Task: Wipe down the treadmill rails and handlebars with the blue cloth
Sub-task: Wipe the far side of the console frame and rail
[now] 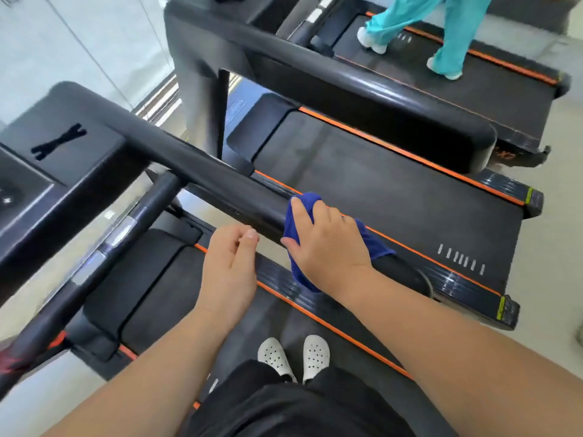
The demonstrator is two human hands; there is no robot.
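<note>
Crumpled blue cloth [374,243] on the thick black treadmill handrail [220,181], near its rounded end!
The right hand [328,247] gripped it there, fingers [300,216] curled over cloth and rail, thumb on the near side. The left hand [228,269] hovered just beside the rail, fingers loosely bent, holding nothing. White perforated clogs [315,354] stood on the dark treadmill belt [271,320].

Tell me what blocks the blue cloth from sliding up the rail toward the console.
Nothing lies on the rail. The left hand hangs close beside its near side, just ahead of the blue cloth.
</note>
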